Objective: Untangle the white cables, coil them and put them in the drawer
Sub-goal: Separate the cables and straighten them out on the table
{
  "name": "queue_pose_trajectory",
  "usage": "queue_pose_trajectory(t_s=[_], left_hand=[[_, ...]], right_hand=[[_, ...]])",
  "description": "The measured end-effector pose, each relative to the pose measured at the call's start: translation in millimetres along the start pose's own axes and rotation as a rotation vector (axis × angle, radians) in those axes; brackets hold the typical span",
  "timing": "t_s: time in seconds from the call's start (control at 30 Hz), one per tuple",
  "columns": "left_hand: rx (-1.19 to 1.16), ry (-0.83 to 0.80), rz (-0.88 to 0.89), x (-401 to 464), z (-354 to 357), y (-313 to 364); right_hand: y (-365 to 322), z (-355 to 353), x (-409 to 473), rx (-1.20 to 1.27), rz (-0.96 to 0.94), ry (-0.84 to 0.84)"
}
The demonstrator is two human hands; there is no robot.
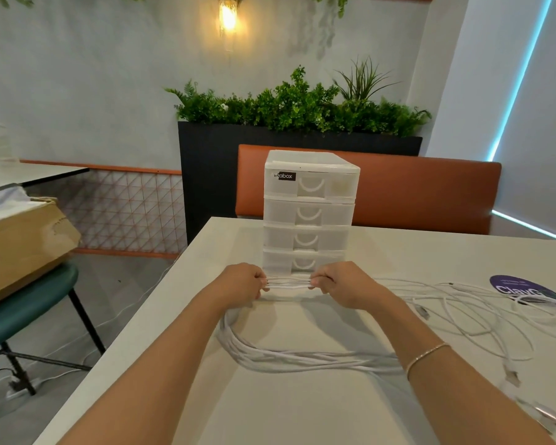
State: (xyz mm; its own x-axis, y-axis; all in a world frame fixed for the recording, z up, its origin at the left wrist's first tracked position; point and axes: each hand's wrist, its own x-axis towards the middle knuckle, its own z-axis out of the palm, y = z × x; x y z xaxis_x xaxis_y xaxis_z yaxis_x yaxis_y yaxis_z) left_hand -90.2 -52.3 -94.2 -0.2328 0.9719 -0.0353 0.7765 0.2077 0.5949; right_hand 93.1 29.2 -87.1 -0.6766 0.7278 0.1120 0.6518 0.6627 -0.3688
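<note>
A bundle of white cables (288, 356) lies looped on the white table (302, 409) under my forearms. My left hand (243, 282) and my right hand (336, 282) each pinch the far stretch of that loop, holding several strands taut between them just in front of the drawer unit. The white plastic drawer unit (308, 213) stands upright behind my hands, with all its stacked drawers closed. More loose white cables (463, 309) sprawl over the table to the right, with plugs near the right edge.
A round purple sticker (523, 289) lies on the table at the right. An orange bench back (414, 194) and a black planter with greenery (206, 162) stand behind the table. To the left are a green chair (26, 313) with a cardboard box (16, 245).
</note>
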Motion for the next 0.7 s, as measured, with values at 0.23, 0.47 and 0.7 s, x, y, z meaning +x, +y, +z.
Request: queue_pose_trajectory(t_s=[0.23, 0.47, 0.7], left_hand=[[0.548, 0.189, 0.238, 4.6, 16.1, 25.1], [-0.039, 0.061, 0.219, 9.3, 30.0, 31.8], [-0.164, 0.056, 0.258, 3.4, 21.9, 28.0]], right_hand=[[-0.6, 3.3, 4.4, 0.013, -0.029, 0.039], [4.0, -2.4, 1.0, 0.111, -0.030, 0.037], [31.7, -45.6, -8.5, -0.053, 0.061, -0.136]])
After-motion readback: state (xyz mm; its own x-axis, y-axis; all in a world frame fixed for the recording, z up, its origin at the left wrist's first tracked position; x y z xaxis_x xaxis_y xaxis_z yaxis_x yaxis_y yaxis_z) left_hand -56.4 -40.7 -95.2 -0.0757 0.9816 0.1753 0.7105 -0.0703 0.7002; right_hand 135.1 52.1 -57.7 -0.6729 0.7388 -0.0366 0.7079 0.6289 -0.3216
